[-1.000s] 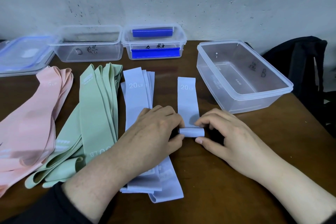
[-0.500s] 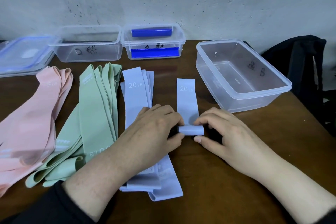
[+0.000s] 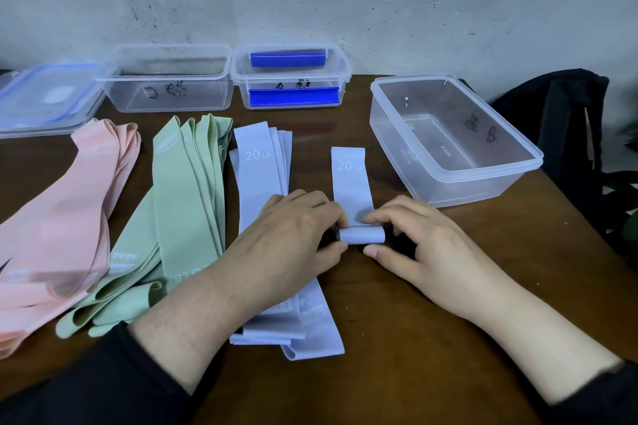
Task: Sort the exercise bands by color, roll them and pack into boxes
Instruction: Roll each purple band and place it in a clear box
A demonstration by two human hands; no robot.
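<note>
Both hands pinched the blue band [image 3: 352,183]'s rolled end: left hand [image 3: 293,231] fingers on its left end, right hand [image 3: 414,241] fingers on its right end. Unrolled tail lay beyond the fingers on the table [image 3: 397,338]. Risk: elastic roll springing open or skewing if either pinch loosened.

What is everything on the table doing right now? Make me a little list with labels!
being rolled: blue band, near end curled into a roll, far end flat showing "20 LB"
left hand: pinches the roll's left end
right hand: pinches the roll's right end
blue pile: flat, partly under the left hand
green pile: left of the blue pile
pink pile: farthest left
nearest box: open, clear, nothing inside
back boxes: one open, one with blue clips
loose lid: far left
</note>
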